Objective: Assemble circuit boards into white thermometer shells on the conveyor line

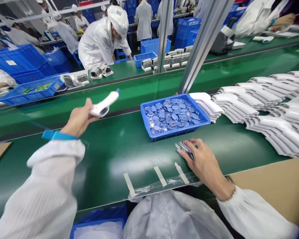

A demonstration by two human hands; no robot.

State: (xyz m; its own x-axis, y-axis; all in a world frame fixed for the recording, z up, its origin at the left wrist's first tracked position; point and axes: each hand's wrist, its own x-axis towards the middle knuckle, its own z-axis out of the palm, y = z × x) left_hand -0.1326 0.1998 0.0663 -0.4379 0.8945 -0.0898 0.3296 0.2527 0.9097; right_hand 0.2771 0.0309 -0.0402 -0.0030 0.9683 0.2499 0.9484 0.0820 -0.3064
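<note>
My left hand [79,120] is raised over the green bench and closed round a white thermometer-shaped housing [105,103], its tip pointing up and right. My right hand [198,158] lies on the bench below the blue tray [155,134], fingers curled over a few small shiny parts [183,147]. That tray holds several small blue and silver pieces. Rows of white housings [241,101] lie stacked to the right of the tray.
A green conveyor belt [144,88] runs behind the bench, with a slanted metal post [201,46] rising from it. Tape strips [160,176] hold a plastic bag at the bench edge. Cardboard [276,186] lies at right. Other workers in white stand beyond, among blue crates.
</note>
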